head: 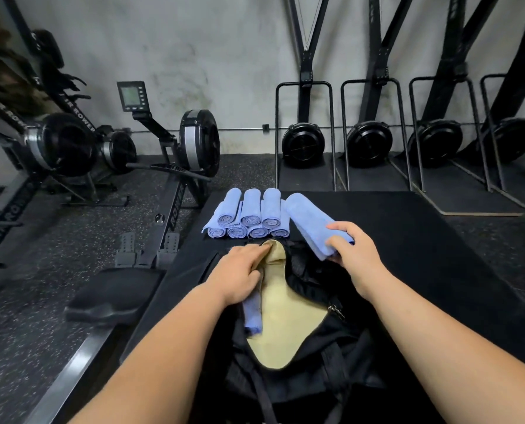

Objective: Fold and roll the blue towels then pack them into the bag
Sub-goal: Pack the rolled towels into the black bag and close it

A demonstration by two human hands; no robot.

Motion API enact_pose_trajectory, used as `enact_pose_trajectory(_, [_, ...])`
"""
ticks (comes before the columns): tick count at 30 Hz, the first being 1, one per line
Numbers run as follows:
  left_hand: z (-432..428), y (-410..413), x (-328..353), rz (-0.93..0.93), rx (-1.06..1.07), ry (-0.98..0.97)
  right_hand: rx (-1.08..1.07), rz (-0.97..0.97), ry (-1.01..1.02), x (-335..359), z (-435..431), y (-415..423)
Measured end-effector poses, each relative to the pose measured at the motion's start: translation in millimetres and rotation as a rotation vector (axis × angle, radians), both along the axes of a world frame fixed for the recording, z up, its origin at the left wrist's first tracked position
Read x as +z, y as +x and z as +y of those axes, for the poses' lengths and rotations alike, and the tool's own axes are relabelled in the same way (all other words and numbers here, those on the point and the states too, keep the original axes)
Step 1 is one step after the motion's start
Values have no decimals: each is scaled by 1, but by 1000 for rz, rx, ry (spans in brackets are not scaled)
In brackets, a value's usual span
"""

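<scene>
On the black bench (408,228), a black bag (310,356) lies unzipped, its tan lining showing. Of the two hands, the left hand (239,275) lies flat, fingers extended, on the left edge of the opening, over a rolled blue towel (253,313) tucked inside. The right hand (354,254) grips the near end of another rolled towel (308,221) just beyond the bag. Seven rolled towels (249,217) sit stacked at the bench's far edge.
</scene>
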State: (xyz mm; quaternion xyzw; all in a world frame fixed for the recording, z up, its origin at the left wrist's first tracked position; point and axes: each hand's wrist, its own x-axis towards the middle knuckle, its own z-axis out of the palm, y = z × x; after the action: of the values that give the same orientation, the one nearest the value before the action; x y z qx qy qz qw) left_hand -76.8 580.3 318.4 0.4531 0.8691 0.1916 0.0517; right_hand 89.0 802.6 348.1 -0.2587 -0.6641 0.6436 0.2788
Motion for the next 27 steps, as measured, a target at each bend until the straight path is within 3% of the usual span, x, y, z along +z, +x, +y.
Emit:
enact_pose_trajectory(6, [-11,10,33,-19,37,-72,316,114,-451,-17,-10,34])
enact_pose_trajectory(9, [-16,7,36,-30,36,-47,478,-3,-477,-23,-17,52])
enact_pose_trajectory(13, [-21,7,40,-12,42,-85,532,-184,-386,-28,-25,61])
enact_pose_trajectory(17, [-22,7,39,13,40,-75,303,-273,-70,-29,-43,53])
enact_pose_trajectory(21, [-23,11,40,36,37,-71,70,-383,532,-27,-62,41])
enact_pose_trajectory(25, [-25,12,38,38,25,-68,175,-641,1120,-44,-92,24])
enact_pose_trajectory(27, [-26,14,36,37,15,-75,226,-745,1198,-50,-109,17])
